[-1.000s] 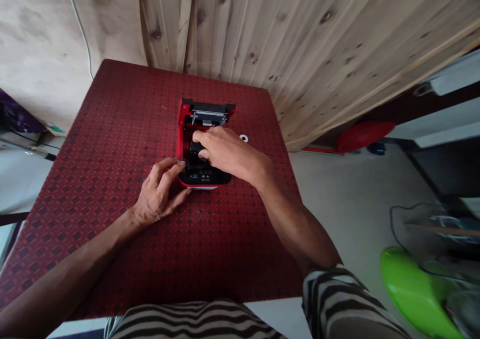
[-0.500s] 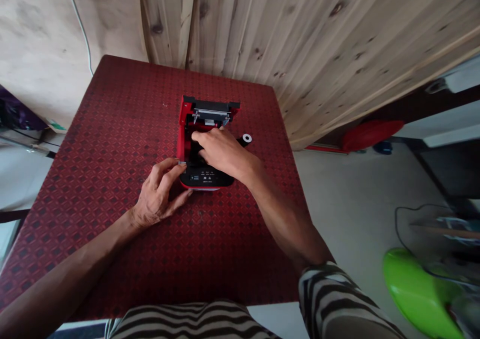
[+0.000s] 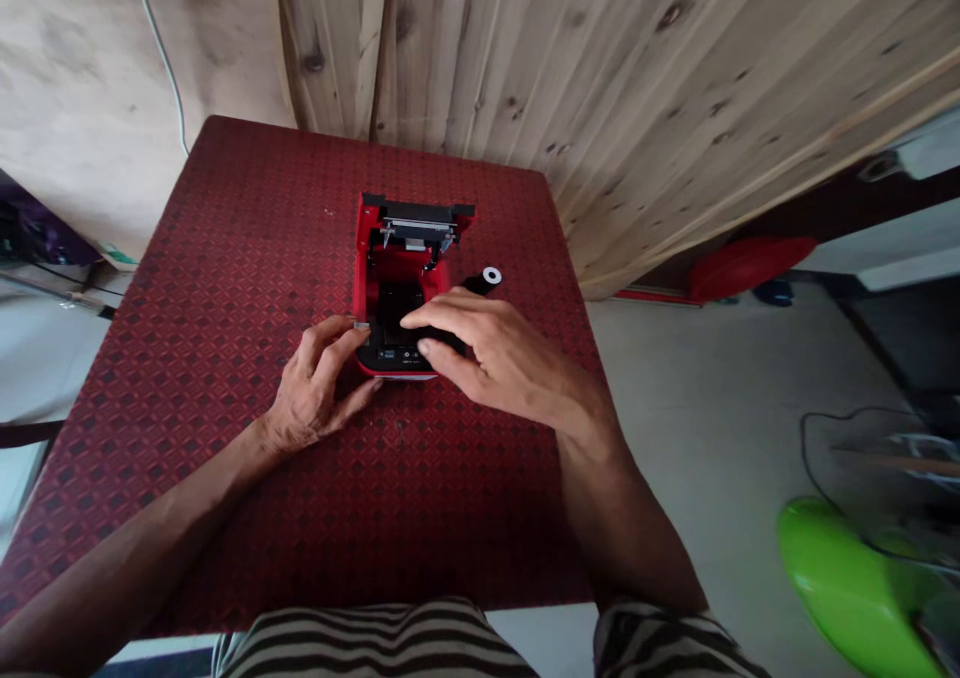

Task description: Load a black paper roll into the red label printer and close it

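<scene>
A red and black label printer [image 3: 401, 358] stands on the table with its lid [image 3: 420, 220] raised at the back. Its dark inner compartment shows between my hands. My left hand [image 3: 319, 378] grips the printer's front left corner, fingertips on top and thumb low at the front. My right hand [image 3: 484, 343] is over the printer's front right part, fingers apart from the thumb and nothing seen in them; it hides some of the control panel. Just beyond that hand lies a black roll with a white core [image 3: 491, 276].
A red patterned cloth covers the table [image 3: 247, 258]. Behind it rises a wooden plank wall [image 3: 480, 68]. On the floor to the right is a bright green plastic thing [image 3: 840, 578], with a dark cable [image 3: 806, 458] near it.
My right hand has come out of the printer's compartment and moved toward me and right, uncovering the dark interior. The left hand keeps its hold on the corner.
</scene>
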Motion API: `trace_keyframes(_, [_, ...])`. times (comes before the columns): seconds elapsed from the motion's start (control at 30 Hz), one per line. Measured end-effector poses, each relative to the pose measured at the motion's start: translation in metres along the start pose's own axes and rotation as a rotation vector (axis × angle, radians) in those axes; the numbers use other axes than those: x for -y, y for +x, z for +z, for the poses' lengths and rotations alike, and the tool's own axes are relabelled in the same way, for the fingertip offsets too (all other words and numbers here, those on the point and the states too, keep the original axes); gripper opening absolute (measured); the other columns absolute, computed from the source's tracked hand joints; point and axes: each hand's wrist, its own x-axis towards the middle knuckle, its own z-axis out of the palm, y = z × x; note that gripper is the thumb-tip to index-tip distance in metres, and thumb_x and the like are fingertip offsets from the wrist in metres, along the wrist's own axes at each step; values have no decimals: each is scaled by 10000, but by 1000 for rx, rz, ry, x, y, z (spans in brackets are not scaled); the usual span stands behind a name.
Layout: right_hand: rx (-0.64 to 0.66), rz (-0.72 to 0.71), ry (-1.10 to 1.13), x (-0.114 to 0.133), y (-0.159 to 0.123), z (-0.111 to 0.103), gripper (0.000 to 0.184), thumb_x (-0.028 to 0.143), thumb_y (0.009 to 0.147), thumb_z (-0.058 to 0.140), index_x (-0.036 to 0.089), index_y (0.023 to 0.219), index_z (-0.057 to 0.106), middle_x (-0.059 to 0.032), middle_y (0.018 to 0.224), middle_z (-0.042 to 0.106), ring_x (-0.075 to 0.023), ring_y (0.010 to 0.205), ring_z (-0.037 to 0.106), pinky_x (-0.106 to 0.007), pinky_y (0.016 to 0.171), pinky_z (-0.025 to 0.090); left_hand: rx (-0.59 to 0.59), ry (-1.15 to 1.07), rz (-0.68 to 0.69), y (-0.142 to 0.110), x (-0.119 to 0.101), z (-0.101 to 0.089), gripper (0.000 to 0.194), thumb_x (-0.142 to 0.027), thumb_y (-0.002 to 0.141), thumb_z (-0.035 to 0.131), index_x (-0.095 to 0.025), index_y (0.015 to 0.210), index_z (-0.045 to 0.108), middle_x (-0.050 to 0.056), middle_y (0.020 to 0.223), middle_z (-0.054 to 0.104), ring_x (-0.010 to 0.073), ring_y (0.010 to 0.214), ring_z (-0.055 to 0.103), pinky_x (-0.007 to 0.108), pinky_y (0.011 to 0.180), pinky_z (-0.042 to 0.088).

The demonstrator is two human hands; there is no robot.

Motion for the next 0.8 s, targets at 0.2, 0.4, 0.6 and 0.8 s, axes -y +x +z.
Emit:
trace_keyframes(0.2, [-177,-51,-160,-2,-14,20,209,84,1049,581,172,994,762,-77,1015,768,-210,959,684,-366,909,603,16,11,-7,1,-4,-4,706,-347,971,758,-208,1577,424,163,1358,594,277,1259,632,417,1029,639])
trace_keyframes(0.4, [-440,-161,-344,1,-26,37,204,69,1042,587,137,1087,775,-93,981,744,-211,911,625,-349,839,591,15,-101,-89,29,-1,-25,711,-596,1038,569,-185,1592,398,151,1277,617,271,1137,641,464,971,615])
trace_keyframes(0.6, [-530,-197,-462,0,-35,49,162,33,1015,623,106,1098,742,-77,946,763,-199,871,637,-349,760,551,1,-60,-121,128,29,-30,768,-717,1075,378,-150,1591,419,179,1556,507,283,1389,539,453,1112,500])
trace_keyframes(0.8, [-499,-160,-609,6,-41,47,157,70,1047,595,152,1090,722,-44,902,763,-183,842,647,-346,702,477,147,-139,-74,133,16,-31,639,-649,1116,289,-214,1272,730,89,1167,757,244,1113,699,427,982,500])
